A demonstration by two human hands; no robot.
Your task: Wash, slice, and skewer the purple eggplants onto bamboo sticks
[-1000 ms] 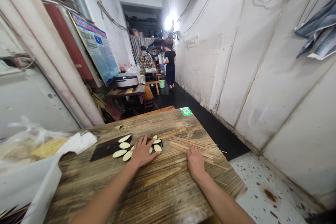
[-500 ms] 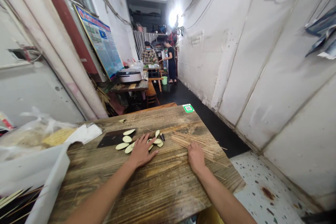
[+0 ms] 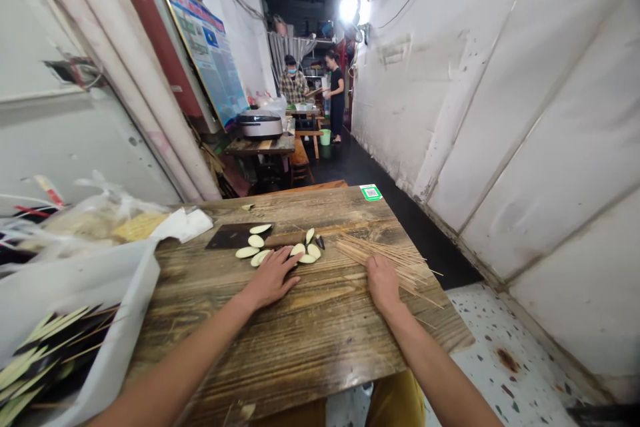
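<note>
Pale oval eggplant slices [image 3: 247,252] lie scattered on the wooden table [image 3: 310,333]. My left hand [image 3: 273,277] rests over some of them, fingers spread, partly covering a few. Just behind the slices is a cleaver with a dark blade [image 3: 230,236] and a brown wooden handle [image 3: 284,240]. A dark eggplant end piece [image 3: 320,241] sits by the rightmost slices. My right hand [image 3: 383,283] is closed at the near edge of a loose pile of bamboo skewers [image 3: 395,253]; whatever its fingers hold is hidden.
At left stands a white tray [image 3: 145,280] with skewered eggplant slices [image 3: 50,353]. Plastic bags [image 3: 110,213] and white paper [image 3: 184,223] lie behind it. A green code card [image 3: 371,193] marks the far corner. Two people [image 3: 336,93] are at another table farther back.
The view has shifted left and tilted down, showing more of the tray. My left hand's fingers have drawn closer together over the slices. My right hand stays at the skewers.
</note>
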